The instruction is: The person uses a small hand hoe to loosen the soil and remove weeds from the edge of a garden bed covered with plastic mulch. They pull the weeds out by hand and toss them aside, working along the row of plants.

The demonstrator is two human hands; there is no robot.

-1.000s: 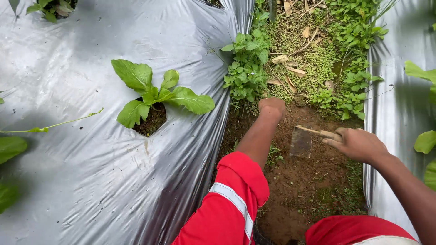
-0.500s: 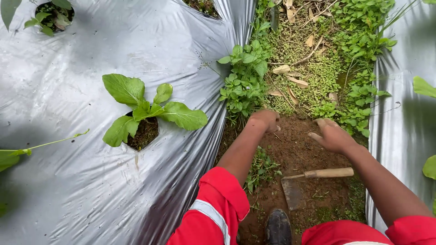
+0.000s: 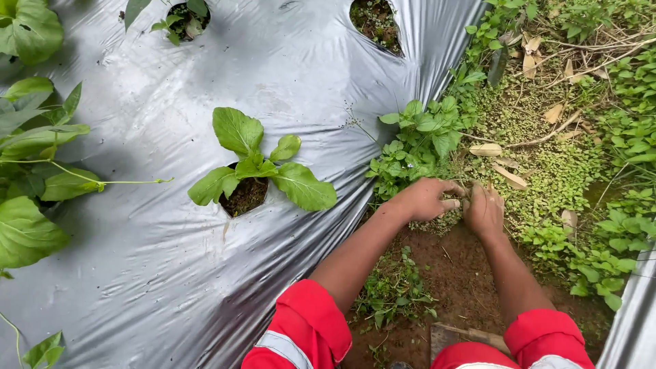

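While hands [image 3: 454,201] grip weeds [image 3: 418,147], sheeting [image 3: 171,273] adjoins.

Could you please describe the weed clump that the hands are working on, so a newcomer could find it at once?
Follow the silver plastic sheet to its right edge. There a leafy weed clump stands taller than the low ground cover, with the left hand and right hand at its base.

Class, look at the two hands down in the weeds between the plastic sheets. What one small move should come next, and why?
Probably pull the clump of weeds up and back toward the body. Both the left hand and the right hand are closed on low green growth at the edge of the bare soil, and the hoe lies set down behind them.
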